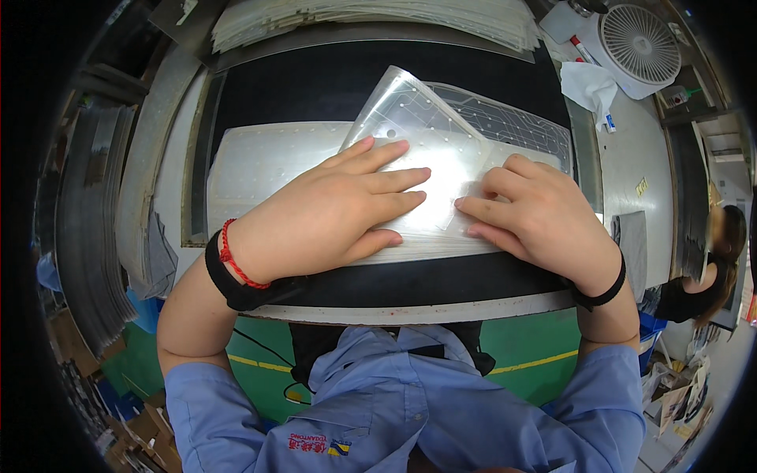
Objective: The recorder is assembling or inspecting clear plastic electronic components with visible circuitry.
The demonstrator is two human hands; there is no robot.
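Note:
A stack of thin translucent plastic sheets (276, 146) with printed dots lies on the black work surface. On top of it, one clear, shiny sheet (414, 110) is bent over, its far corner raised. A sheet with dark printed line patterns (512, 118) shows beneath and behind, at the right. My left hand (339, 189) lies flat with fingers spread, pressing on the stack and the bent sheet. My right hand (528, 205) is curled, thumb and index finger at a small piece of clear film (459, 219) over the stack; glare blurs its edges.
A thick pile of translucent sheets (378, 24) lies beyond the black surface (292, 87). At the far right stand a white fan (639, 47), a white cloth (590, 87) and a red marker (582, 49). Grey plates (87, 213) lean at the left. Another person (706, 272) is at the right.

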